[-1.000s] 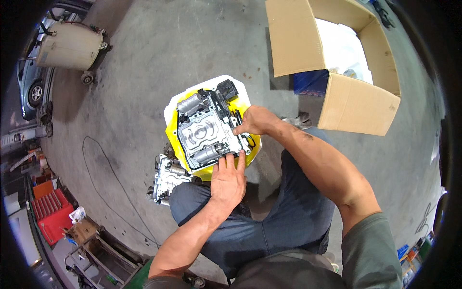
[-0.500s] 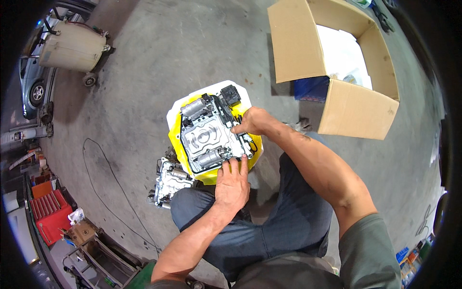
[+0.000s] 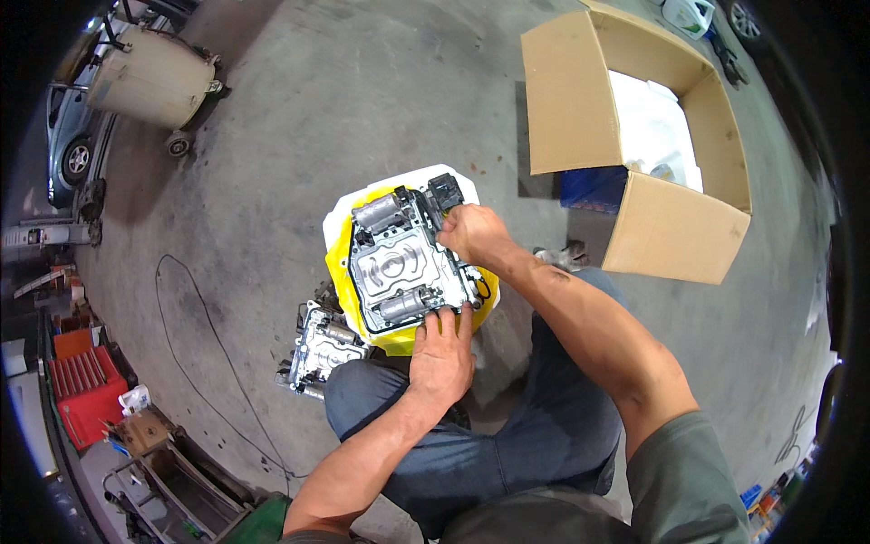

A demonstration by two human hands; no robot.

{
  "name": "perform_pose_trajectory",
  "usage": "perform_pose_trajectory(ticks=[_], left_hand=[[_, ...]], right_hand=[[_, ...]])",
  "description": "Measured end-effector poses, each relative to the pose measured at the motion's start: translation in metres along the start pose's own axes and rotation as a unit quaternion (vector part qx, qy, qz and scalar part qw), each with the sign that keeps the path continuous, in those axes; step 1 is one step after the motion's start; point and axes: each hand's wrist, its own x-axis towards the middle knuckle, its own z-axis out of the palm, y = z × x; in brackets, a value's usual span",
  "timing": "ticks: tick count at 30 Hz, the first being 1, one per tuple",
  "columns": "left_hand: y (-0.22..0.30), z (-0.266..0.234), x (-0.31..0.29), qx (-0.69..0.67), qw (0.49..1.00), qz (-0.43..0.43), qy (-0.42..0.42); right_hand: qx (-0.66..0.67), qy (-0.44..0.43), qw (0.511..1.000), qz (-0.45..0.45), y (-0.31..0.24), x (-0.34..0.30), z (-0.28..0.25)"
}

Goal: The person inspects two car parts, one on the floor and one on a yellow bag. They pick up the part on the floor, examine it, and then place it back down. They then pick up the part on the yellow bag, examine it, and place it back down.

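A silver transmission valve body (image 3: pixel 394 263), with two cylinders and a black connector block (image 3: pixel 445 191) at its far right corner, lies on a yellow plastic sheet (image 3: pixel 340 272) over a white foam tray (image 3: pixel 332 227). My left hand (image 3: pixel 441 358) rests its outstretched fingers against the near edge of the unit. At the unit's right side my right hand (image 3: pixel 476 234) is closed, with thumb and curled fingers on the edge just below the connector block. What its fingertips grip is hidden. A second, similar valve body (image 3: pixel 322 349) sits on the floor beside my left knee.
An open cardboard box (image 3: pixel 675 227) holding white foam (image 3: pixel 652 127) stands at the far right, by a blue box (image 3: pixel 592 189). A thin cable (image 3: pixel 204 313) curves over the floor at left. Farther left are a red tool box (image 3: pixel 88 394) and a wheeled drum (image 3: pixel 149 77).
The whole view has shifted slightly. My right hand has moved a little along the unit's side toward the connector block, its fingers more curled. My left hand keeps its place at the near edge.
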Motion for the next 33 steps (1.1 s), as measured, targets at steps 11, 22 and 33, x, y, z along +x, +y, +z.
perform_pose_trajectory(ticks=[11, 22, 33], left_hand=[[-0.002, 0.002, -0.002, -0.011, 1.000, -0.006, -0.006], [-0.004, 0.003, -0.003, -0.032, 0.999, -0.010, 0.018], [0.000, -0.009, 0.000, -0.075, 0.997, -0.033, -0.012]], right_hand=[[0.038, 0.046, 0.998, 0.036, -0.009, -0.018, 0.010], [0.064, 0.051, 0.994, 0.072, 0.001, -0.009, 0.019], [0.088, -0.014, 0.989, 0.118, 0.008, -0.007, 0.006]])
